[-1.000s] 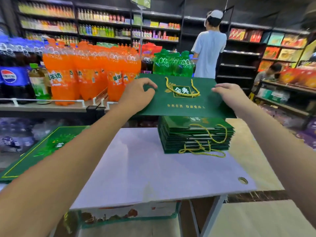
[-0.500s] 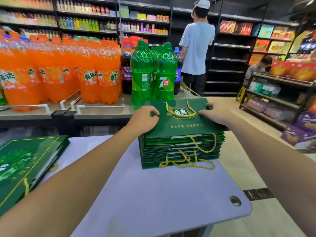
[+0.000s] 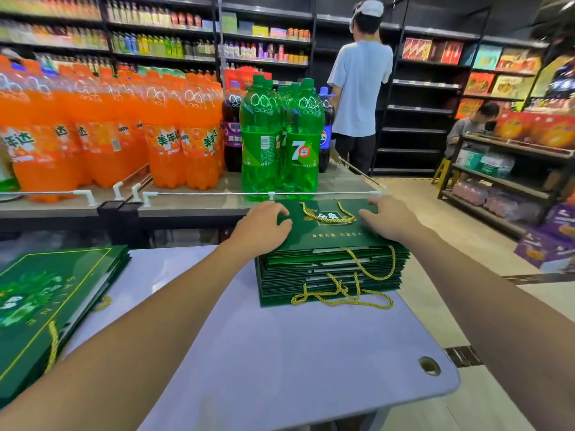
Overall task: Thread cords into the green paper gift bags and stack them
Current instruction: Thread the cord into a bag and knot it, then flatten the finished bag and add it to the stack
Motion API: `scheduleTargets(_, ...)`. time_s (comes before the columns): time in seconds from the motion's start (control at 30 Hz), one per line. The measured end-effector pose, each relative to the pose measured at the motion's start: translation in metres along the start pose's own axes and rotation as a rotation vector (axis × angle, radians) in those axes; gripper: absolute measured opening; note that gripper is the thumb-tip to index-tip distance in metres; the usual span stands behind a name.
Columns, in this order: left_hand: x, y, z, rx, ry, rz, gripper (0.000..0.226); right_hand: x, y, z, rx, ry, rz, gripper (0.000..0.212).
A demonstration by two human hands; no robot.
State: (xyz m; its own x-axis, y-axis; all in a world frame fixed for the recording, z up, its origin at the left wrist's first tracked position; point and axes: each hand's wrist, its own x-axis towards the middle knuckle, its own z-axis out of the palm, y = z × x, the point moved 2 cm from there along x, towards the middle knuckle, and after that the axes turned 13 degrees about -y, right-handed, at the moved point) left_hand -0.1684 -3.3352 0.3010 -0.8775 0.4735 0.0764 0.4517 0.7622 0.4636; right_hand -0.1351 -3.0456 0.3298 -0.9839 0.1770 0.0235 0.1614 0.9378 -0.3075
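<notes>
A stack of flat green paper gift bags (image 3: pixel 329 275) with yellow cords (image 3: pixel 342 295) sits at the far right of the pale table (image 3: pixel 280 353). The top bag (image 3: pixel 329 230) lies flat on the stack, its yellow cord handle looped over the gold logo. My left hand (image 3: pixel 264 227) presses on the bag's left edge and my right hand (image 3: pixel 389 217) rests on its right edge, fingers spread flat. A second pile of green bags (image 3: pixel 46 300) lies at the table's left edge.
Behind the table a low shelf (image 3: pixel 186 200) carries orange soda bottles (image 3: pixel 124 132) and green soda bottles (image 3: pixel 280 138). A person in a light shirt (image 3: pixel 361 88) stands at the back shelves. Another person (image 3: pixel 473 126) sits by a rack on the right.
Both hands brought the top bag down from the air onto the stack and now press it flat. The view tilted and shifted leftward, revealing the left pile.
</notes>
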Motion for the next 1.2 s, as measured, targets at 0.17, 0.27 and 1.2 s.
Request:
scheduleTargets(0.17,-0.046,-0.009,-0.018,0.115,0.109,0.084,0.04,-0.046,-0.073,0.006,0.003,0.113,-0.255,0.046)
scheduleTargets(0.27,-0.088,-0.028,-0.027,0.197,0.181,0.089,0.041,-0.082,-0.121,0.032,0.024,0.138,-0.401,0.044)
scheduleTargets(1.2,-0.31,-0.189,-0.032,0.34,-0.262,-0.272,0.091,-0.168,-0.221,0.212,0.192,-0.002,-0.759,0.037)
